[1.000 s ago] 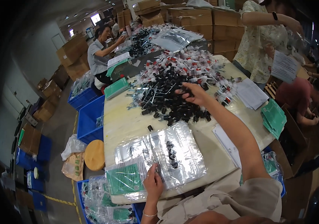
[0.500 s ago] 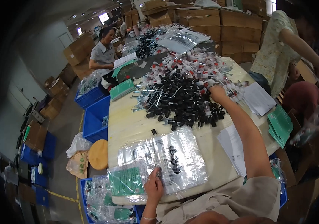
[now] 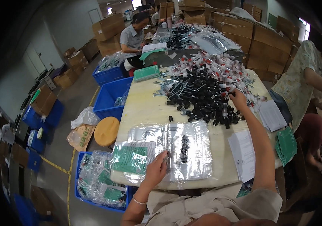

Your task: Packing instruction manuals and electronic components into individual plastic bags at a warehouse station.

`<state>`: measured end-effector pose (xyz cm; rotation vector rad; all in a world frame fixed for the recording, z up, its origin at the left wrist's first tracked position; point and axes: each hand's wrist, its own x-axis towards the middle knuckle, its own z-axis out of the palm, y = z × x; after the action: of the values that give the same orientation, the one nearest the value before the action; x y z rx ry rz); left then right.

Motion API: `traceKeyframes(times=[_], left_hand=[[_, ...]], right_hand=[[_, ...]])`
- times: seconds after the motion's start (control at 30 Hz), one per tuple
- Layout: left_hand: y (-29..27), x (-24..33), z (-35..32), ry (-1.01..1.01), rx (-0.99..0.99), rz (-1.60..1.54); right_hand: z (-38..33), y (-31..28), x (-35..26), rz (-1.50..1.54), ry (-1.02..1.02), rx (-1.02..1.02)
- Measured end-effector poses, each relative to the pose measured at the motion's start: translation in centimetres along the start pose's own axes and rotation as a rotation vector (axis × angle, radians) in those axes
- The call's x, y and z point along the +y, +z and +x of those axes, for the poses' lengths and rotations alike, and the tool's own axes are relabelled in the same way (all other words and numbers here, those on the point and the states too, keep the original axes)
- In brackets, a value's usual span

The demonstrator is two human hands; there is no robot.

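Note:
My left hand [image 3: 156, 168] rests over clear plastic bags [image 3: 189, 169] at the near side of the table, its fingers curled round something too small to make out. Under the plastic beside it lies a green booklet [image 3: 130, 159]. A short row of black parts [image 3: 184, 148] sits on the bag to the right. My right hand [image 3: 239, 99] reaches into the right side of a big heap, fingers pinched among black cylindrical pieces [image 3: 202, 96] and small clear bottles with red and white parts [image 3: 215, 67]. What its fingertips hold is hidden.
Paper sheets [image 3: 242, 156] and green booklets [image 3: 286, 145] lie on the right. Blue bins [image 3: 110, 98] and a round yellow stool [image 3: 107, 131] stand left of the table. One person [image 3: 132, 39] sits at the far left; another person [image 3: 300, 79] is at the right.
The view has swung left, shifting the scene rightward. My right hand stays at the heap's right side, fingers now pinched closer to the pieces. My left hand remains on the bags.

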<state>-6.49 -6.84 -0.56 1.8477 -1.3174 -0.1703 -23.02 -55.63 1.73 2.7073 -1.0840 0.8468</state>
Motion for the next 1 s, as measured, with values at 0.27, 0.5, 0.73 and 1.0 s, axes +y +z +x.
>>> traceKeyframes(times=[0.27,0.5,0.73,1.0], left_hand=[[-3.7,4.5,3.0,0.082,-0.131,0.520],[-3.7,6.6,3.2,0.226,-0.109,0.536],[-1.8,8.9,4.3,0.508,-0.020,0.553],[-1.4,8.5,4.9,0.509,0.045,0.358]], right_hand=[[-6.9,-13.5,-23.7,1.463,0.179,-1.112],[-12.4,-8.3,-27.6,1.586,0.425,-1.407],[-13.9,-4.3,-31.6,1.647,0.006,-1.046],[-11.9,1.9,-32.9,1.404,-0.812,-0.189]])
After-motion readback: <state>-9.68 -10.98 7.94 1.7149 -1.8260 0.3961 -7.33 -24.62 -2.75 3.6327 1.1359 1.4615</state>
